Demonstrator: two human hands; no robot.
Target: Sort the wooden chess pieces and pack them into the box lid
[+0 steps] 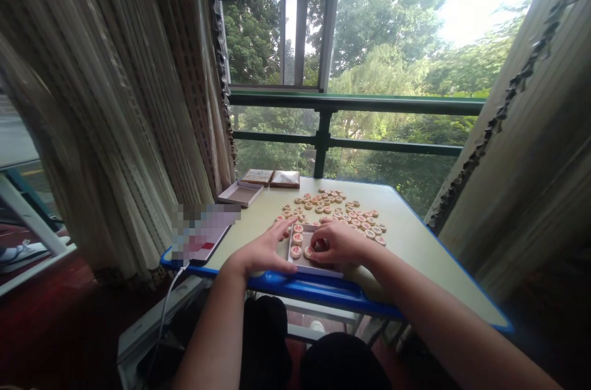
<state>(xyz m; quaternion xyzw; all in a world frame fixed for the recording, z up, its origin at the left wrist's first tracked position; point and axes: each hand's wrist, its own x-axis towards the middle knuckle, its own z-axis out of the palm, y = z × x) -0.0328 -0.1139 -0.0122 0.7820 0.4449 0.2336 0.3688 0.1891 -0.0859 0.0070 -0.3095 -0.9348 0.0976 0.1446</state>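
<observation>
A shallow, pale open box lies at the table's near edge. Down its left side runs a column of 3 round Chinese chess pieces with red characters. My left hand rests along the box's left side, fingers spread and thumb at the near left corner. Inside the box, my right hand pinches another Chinese chess piece beside the column's near end. Beyond the box, many loose Chinese chess pieces are scattered over the table; my right hand covers part of the box.
The pale table has a blue edge. At its far left are an empty shallow tray and two flat boxes. A partly blurred flat device with a white cable lies left. Curtains flank the railing.
</observation>
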